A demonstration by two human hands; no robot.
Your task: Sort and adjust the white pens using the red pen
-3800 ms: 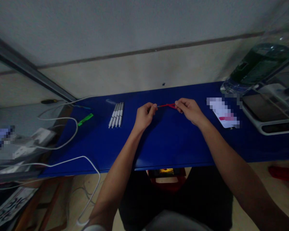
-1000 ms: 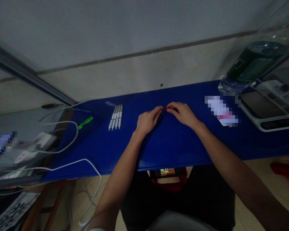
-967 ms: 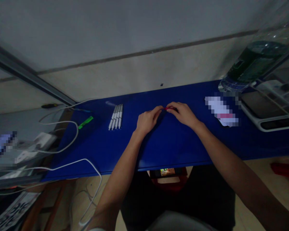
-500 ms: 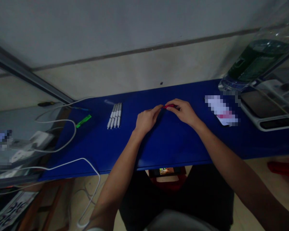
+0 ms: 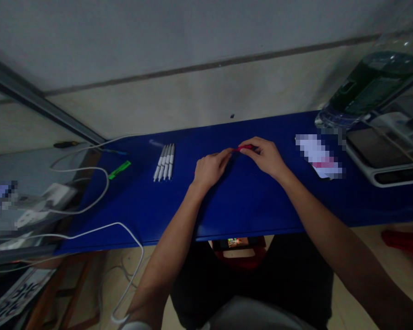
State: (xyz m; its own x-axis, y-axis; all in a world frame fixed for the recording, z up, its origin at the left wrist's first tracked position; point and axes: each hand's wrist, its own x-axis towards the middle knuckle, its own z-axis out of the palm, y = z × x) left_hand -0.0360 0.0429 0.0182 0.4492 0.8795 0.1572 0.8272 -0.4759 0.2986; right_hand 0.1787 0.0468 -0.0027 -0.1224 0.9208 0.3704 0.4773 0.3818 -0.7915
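A slim red object (image 5: 246,147), too small to make out fully, spans the gap between my hands over the blue tabletop (image 5: 248,201). My right hand (image 5: 264,155) pinches it from the right. My left hand (image 5: 210,168) is closed at its left end, and a bit of red shows by the left edge of this hand. Several white-and-grey pens (image 5: 164,162) lie side by side, left of my left hand. Farther left is a bright green piece (image 5: 119,170).
At the right are a phone-like item (image 5: 319,156), a grey device (image 5: 382,156) and a large tilted bottle (image 5: 371,89). White cable (image 5: 108,183) loops across the left end. The wall (image 5: 192,103) borders the back.
My right hand has moved slightly up and right, and more of the thin red part shows between my hands. My left hand has barely moved.
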